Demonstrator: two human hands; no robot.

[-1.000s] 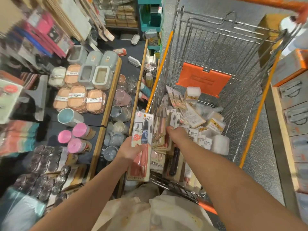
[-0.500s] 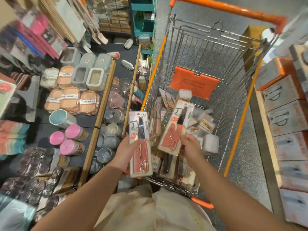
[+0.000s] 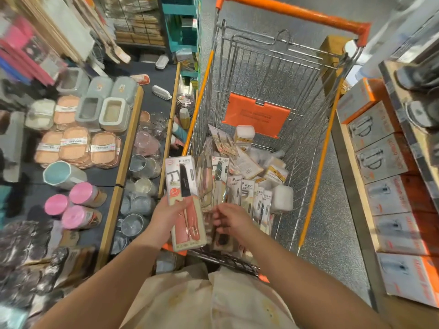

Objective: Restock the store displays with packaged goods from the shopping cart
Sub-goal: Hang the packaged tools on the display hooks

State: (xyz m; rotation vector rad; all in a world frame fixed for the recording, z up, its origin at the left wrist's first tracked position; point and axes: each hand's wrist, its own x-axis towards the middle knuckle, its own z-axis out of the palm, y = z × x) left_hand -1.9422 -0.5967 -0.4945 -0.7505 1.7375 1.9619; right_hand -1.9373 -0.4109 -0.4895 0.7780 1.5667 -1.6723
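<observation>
On the far left, a dark display surface (image 3: 152,100) with wooden edging carries stacked peach-lidded containers (image 3: 76,148), grey storage boxes (image 3: 102,110), a pale blue cup (image 3: 63,175) lying on its side and three pink-capped jars (image 3: 76,205). Just right of these, a lower strip of the display holds clear glasses and mugs (image 3: 140,186).

The left hand (image 3: 167,216) grips a carded knife pack (image 3: 185,203) by its lower half, thumb across the front; the pack stands almost upright at the near left corner of the shopping cart (image 3: 285,74), showing a black blade and a coral handle. Close beside it, the right hand (image 3: 231,219) reaches down among the upright packets (image 3: 249,198) at the near end of the cart; its fingers are curled and blurred, so whether they hold a packet cannot be told.

Deeper in the cart lie more carded goods (image 3: 237,157), small white boxes (image 3: 244,135) and an orange flap (image 3: 256,117) on the far wire wall. The cart has an orange handle bar (image 3: 297,14).

To the right, across a strip of speckled floor (image 3: 332,198), a wooden shelf (image 3: 358,198) holds rows of orange-and-white boxes (image 3: 392,198).
</observation>
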